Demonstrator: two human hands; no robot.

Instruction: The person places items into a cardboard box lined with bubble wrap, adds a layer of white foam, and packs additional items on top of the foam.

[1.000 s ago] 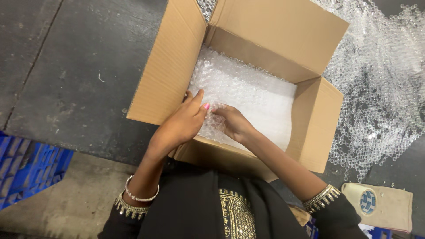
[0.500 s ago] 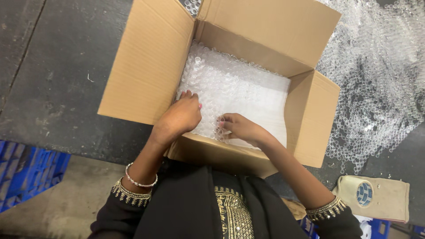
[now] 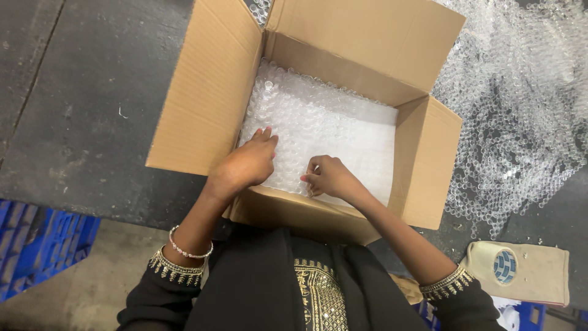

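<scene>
Both hands worked inside an open cardboard box (image 3: 214, 92) that sat on a dark table (image 3: 79, 122). The left hand (image 3: 245, 165) lay palm down, fingers loosely together and flat, pressing on the sheet of bubble wrap (image 3: 324, 129) that lined the box floor; it clamped nothing. Just to its right, the right hand (image 3: 331, 178) rested on the same sheet with its fingers curled in, and whether they pinched a fold of the wrap could not be told. The lining spread ahead of both hands toward the far wall of the box and ran up the wall on the left hand's outer side. Beyond the right hand, outside the box's right flap, a loose heap of bubble wrap (image 3: 520, 110) covered the table, and a beige pouch with a blue round patch (image 3: 520, 273) lay nearer the person's right elbow. A blue crate (image 3: 43, 245) stood below the table edge, off the left wrist. As a judgement, the lining could bunch or creep off the far corners if the hands pushed unevenly, leaving bare cardboard; leaning on the near wall, where both forearms crossed it, could also buckle that edge or slide the box.
</scene>
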